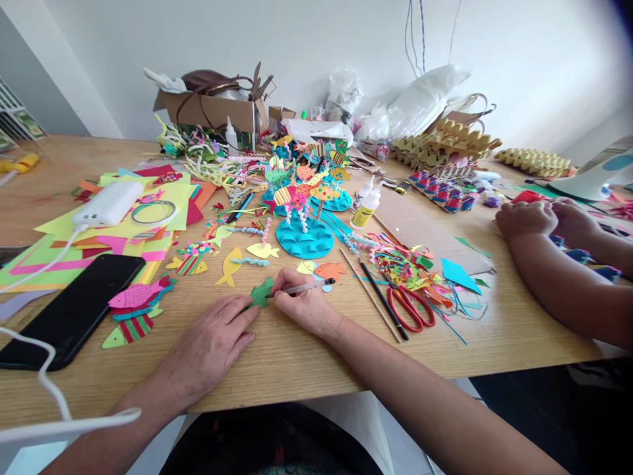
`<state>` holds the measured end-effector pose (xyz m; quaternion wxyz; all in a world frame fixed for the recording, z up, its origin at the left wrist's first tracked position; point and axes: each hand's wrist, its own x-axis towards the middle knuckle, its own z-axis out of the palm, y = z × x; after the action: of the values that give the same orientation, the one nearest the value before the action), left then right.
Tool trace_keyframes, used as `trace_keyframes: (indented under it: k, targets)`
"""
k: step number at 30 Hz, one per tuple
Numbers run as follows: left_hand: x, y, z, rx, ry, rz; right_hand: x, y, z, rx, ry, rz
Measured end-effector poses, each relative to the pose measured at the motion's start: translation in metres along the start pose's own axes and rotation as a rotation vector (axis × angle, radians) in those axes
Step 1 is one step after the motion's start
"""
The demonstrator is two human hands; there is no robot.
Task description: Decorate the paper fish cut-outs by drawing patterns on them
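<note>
Fish cutout (261, 292), green, lies at seven o'clock from the blue base (304, 241), probably light, bendy, best held by its edge; left hand (213, 346), fingers slightly parted, touches its eight-o'clock side; right hand (302, 305) pinches a pen (310, 285).

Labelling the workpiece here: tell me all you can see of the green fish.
The green fish is a small, flat cutout, paper or thin foam by its look, with an uneven outline and fine darker marks too small to read. It appears to lie flat on the table, between the person's hands. Left hand fingertips rest on its left part; the pen in the right hand meets its right side, contact unclear.
</note>
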<state>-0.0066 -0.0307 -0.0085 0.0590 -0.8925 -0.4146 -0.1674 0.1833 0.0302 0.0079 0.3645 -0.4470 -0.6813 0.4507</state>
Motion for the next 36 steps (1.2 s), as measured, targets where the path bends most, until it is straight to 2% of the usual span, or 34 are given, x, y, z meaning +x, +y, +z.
trace_keyframes:
  k: [6, 24, 36]
  targets:
    - [0.005, 0.0046, -0.0003, 0.011, -0.04, -0.025, -0.0001, -0.0012, 0.0001, -0.01, -0.023, -0.002]
    - [0.0051, 0.0071, 0.0028, 0.039, 0.005, -0.022, -0.001, -0.0017, 0.0015, -0.096, -0.03, -0.017]
    - [0.0038, 0.0069, 0.0029, 0.005, -0.008, -0.038, -0.0009, -0.0033, -0.0009, -0.129, -0.029, -0.021]
